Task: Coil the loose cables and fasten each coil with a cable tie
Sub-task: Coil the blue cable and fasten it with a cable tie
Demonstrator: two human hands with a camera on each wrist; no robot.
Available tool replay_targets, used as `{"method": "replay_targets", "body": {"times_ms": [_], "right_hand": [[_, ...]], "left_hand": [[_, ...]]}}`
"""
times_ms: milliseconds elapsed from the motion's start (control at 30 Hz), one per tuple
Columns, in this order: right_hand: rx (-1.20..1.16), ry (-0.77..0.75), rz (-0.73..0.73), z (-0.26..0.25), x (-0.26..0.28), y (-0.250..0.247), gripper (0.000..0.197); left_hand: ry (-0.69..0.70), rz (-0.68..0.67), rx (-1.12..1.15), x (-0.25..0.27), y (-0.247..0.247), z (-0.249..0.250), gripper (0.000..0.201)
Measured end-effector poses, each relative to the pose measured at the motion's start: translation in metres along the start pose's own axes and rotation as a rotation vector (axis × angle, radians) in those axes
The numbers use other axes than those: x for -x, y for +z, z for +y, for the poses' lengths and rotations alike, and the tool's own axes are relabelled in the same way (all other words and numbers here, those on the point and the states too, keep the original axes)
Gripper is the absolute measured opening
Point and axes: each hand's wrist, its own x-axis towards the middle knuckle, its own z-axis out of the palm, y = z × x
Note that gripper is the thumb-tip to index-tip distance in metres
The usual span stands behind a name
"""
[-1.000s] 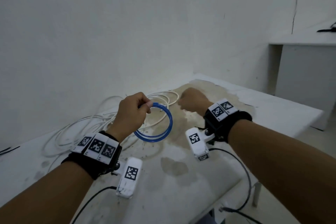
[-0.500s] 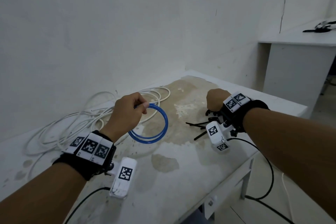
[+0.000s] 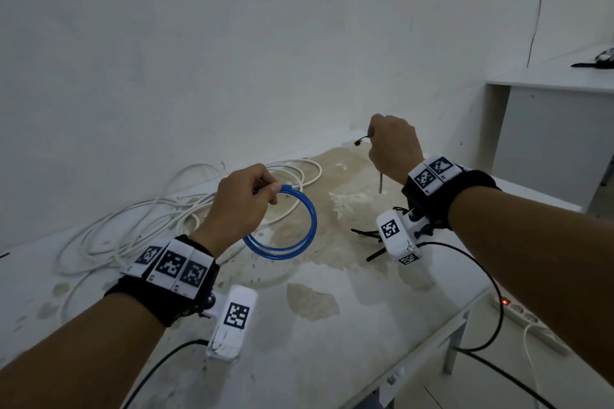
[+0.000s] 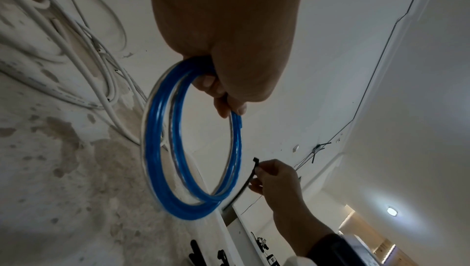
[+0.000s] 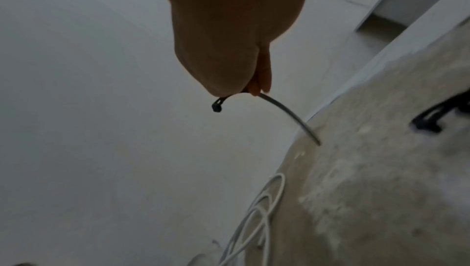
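R hand [image 3: 393, 146] lifted w/ cable tie [image 5: 284, 113], spare ties [image 3: 368, 234] below, white cables [image 3: 139, 226] left

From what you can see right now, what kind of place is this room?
Probably a bare workroom or utility room, not a home kitchen. A stained white table stands against plain white walls, loose white cables lie on it beside spare black cable ties, and a power strip sits on the floor.

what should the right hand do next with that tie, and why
Probably bring the black cable tie over to the blue coil and thread its tail through the loop. The right hand pinches the tie clear of the coil, which the left hand holds up, unfastened.
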Motion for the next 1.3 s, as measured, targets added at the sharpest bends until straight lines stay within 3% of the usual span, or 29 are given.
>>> {"method": "replay_targets", "body": {"times_ms": [133,200,333,467,600,867,1300], "right_hand": [[-0.268,0.014,0.006,-0.048,0.0,0.012,0.011],[-0.401,-0.025,-0.058,-0.083,0.006,0.022,0.01],[-0.79,-0.052,-0.344,-0.154,0.022,0.045,0.005],[-1.291,0.1,-0.718,-0.209,0.042,0.056,0.01],[-1.423,0.144,-0.915,-0.252,0.054,0.075,0.014],[-1.433,0.115,-1.013,-0.312,0.072,0.12,0.015],[-1.422,-0.024,-0.825,-0.337,0.043,0.137,0.019]], "left_hand": [[0.02,0.034,0.047,0.003,-0.005,-0.002,0.015],[0.024,0.06,0.064,0.006,-0.011,-0.006,0.014],[0.015,0.117,0.03,0.017,-0.035,-0.026,0.015],[-0.043,0.176,-0.006,0.035,-0.072,-0.059,0.016],[-0.143,0.233,-0.052,0.059,-0.1,-0.095,0.016],[-0.321,0.364,-0.078,0.085,-0.124,-0.145,0.015],[-0.421,0.45,0.021,0.048,-0.144,-0.164,0.013]]}}
